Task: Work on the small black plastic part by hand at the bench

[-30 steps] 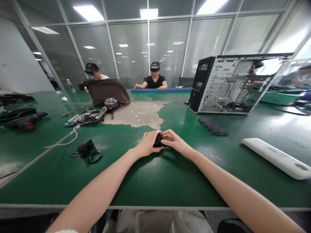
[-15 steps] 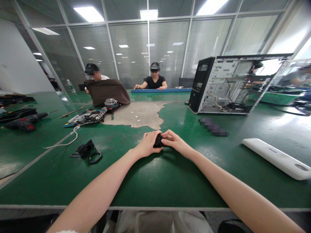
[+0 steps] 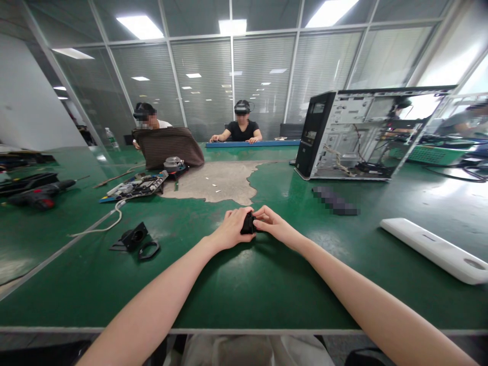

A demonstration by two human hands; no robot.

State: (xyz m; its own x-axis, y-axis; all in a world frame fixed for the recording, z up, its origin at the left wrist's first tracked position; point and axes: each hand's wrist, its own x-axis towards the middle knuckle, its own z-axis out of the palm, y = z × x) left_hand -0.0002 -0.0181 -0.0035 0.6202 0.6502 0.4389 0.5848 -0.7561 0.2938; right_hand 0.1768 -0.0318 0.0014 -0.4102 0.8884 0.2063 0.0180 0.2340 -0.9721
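Note:
Near the middle of the green table [image 3: 244,284], a small black block-like part [image 3: 247,223] is held between my two hands. My left hand [image 3: 232,227] wraps around its left and far sides, with the thumb along the near edge. From the right, the fingertips of my right hand [image 3: 272,223] pinch its right end. Much of the part is hidden by fingers, so its exact kind does not show. To the left lie a black bracket [image 3: 134,237] with a round opening and a black ring-shaped piece [image 3: 148,250].
Back left are a circuit board [image 3: 133,187], a white cable [image 3: 118,218], a power drill [image 3: 41,195] and a brown cloth-like cover [image 3: 170,147]. An open computer case [image 3: 343,134] stands back right, near a long white device [image 3: 434,249]. Two people sit across the table.
The whole view has shifted very slightly. Both hands keep the same hold on the black part, with no clear movement.

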